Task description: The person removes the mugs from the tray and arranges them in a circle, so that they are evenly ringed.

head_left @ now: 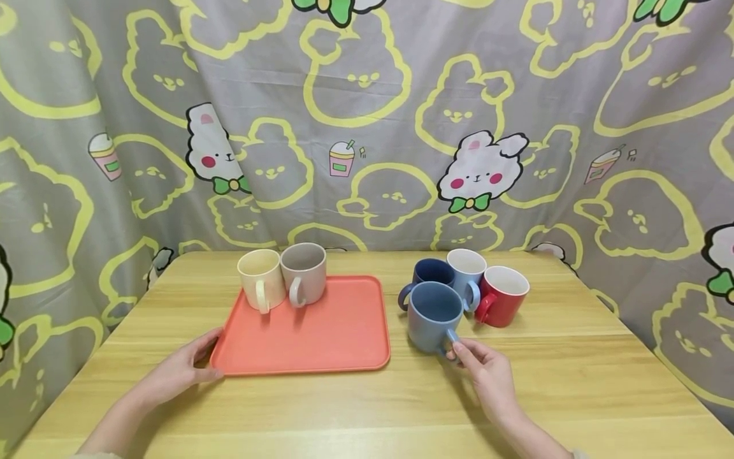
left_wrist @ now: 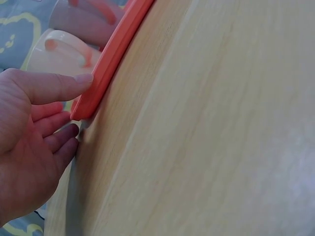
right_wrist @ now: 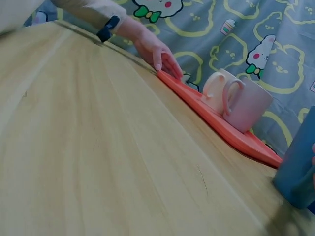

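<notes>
With thumb and fingers, my right hand point(head_left: 492, 376) pinches the handle of a grey-blue mug point(head_left: 430, 322). That mug is upright in front of a dark blue mug point(head_left: 434, 273); I cannot tell whether its base touches the table. My left hand point(head_left: 186, 364) touches the front left corner of a coral-red tray point(head_left: 338, 338), its thumb against the front rim and its fingers loosely extended at the left side, as the left wrist view shows. A cream mug point(head_left: 264, 277) and a grey mug point(head_left: 312, 274) stand side by side at the tray's back left.
Behind the grey-blue mug, a light blue mug point(head_left: 466, 268) with a white inside stands beside a red mug point(head_left: 507, 296). Everything rests on a wooden table point(head_left: 321, 414). A patterned grey curtain point(head_left: 378, 127) hangs along the table's back and sides.
</notes>
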Demonstrator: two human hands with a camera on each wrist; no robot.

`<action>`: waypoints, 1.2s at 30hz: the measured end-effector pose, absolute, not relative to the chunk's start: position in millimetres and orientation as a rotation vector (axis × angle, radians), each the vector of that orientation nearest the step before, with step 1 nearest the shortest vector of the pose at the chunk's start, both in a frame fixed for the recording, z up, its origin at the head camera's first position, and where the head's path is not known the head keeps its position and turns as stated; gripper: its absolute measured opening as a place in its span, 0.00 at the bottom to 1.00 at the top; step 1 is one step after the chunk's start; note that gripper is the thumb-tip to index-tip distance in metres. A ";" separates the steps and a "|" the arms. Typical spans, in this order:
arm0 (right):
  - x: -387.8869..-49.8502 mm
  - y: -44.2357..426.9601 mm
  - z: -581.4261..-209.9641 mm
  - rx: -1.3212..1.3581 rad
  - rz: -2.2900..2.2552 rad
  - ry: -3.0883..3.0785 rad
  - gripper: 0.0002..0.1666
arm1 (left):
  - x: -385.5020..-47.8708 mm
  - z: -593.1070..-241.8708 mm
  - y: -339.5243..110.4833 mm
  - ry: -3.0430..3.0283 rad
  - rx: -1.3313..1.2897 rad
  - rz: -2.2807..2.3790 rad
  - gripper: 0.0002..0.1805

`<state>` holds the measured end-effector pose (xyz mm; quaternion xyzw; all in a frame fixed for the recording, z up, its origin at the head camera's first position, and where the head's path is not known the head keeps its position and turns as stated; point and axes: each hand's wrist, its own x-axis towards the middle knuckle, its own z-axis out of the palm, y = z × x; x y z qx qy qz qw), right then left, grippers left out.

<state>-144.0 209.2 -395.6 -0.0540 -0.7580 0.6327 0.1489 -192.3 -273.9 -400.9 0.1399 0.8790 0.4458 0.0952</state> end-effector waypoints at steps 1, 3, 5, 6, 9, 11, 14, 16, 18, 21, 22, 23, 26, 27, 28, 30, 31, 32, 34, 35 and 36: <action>-144.3 210.3 -394.8 -0.164 1.780 -2.203 0.13 | -192.1 -400.7 -273.9 2.609 0.415 1.323 0.48; -145.4 213.7 -392.5 -0.173 1.705 -2.239 0.13 | -191.7 -399.9 -273.6 2.605 0.418 1.332 0.48; -146.7 218.3 -388.7 -0.166 1.643 -2.251 0.13 | -190.9 -398.9 -273.0 2.595 0.420 1.344 0.48; -147.5 220.2 -385.6 -0.162 1.621 -2.249 0.13 | -190.4 -398.5 -272.6 2.594 0.419 1.344 0.48; -149.7 224.7 -374.0 -0.103 1.549 -2.256 0.12 | -189.6 -397.7 -272.4 2.600 0.420 1.337 0.48; -150.5 225.1 -363.9 -0.027 1.501 -2.261 0.12 | -188.9 -397.8 -272.5 2.610 0.413 1.328 0.48; -151.8 220.9 -346.8 0.090 1.486 -2.248 0.12 | -188.9 -397.8 -272.4 2.600 0.406 1.330 0.48; -152.1 215.9 -335.1 0.157 1.539 -2.248 0.14 | -189.5 -397.8 -272.2 2.587 0.403 1.339 0.49; -153.2 208.8 -324.3 0.210 1.613 -2.267 0.17 | -190.4 -397.8 -272.4 2.580 0.404 1.339 0.49; -157.7 194.0 -312.0 0.284 1.711 -2.325 0.20 | -191.4 -397.9 -272.9 2.584 0.406 1.336 0.48; -160.3 187.6 -309.1 0.309 1.729 -2.347 0.20 | -191.6 -397.7 -273.3 2.587 0.409 1.333 0.48; -162.8 180.6 -306.9 0.336 1.736 -2.361 0.20 | -191.7 -397.4 -273.5 2.591 0.409 1.332 0.48; -170.7 158.4 -304.9 0.406 1.786 -2.390 0.19 | -191.3 -396.3 -273.5 2.591 0.411 1.332 0.49; -173.5 150.9 -305.5 0.429 1.813 -2.393 0.19 | -191.1 -396.0 -273.3 2.588 0.411 1.335 0.49; -176.2 143.3 -306.7 0.448 1.837 -2.399 0.19 | -190.9 -395.7 -273.2 2.588 0.413 1.334 0.49; -181.7 128.0 -310.2 0.481 1.902 -2.401 0.20 | -190.3 -395.4 -272.8 2.587 0.414 1.338 0.49; -184.8 120.2 -312.6 0.493 1.933 -2.399 0.20 | -190.1 -395.5 -272.7 2.584 0.414 1.343 0.50; -188.1 112.5 -315.2 0.508 1.959 -2.398 0.20 | -190.0 -395.7 -272.7 2.582 0.415 1.346 0.50; -194.9 97.5 -321.2 0.540 1.990 -2.394 0.20 | -189.9 -396.4 -272.8 2.583 0.413 1.349 0.49; -198.8 90.2 -324.9 0.559 2.008 -2.384 0.20 | -189.8 -396.8 -272.9 2.585 0.411 1.349 0.49; -202.8 83.2 -328.2 0.565 2.026 -2.381 0.20 | -189.8 -397.4 -273.1 2.588 0.409 1.346 0.49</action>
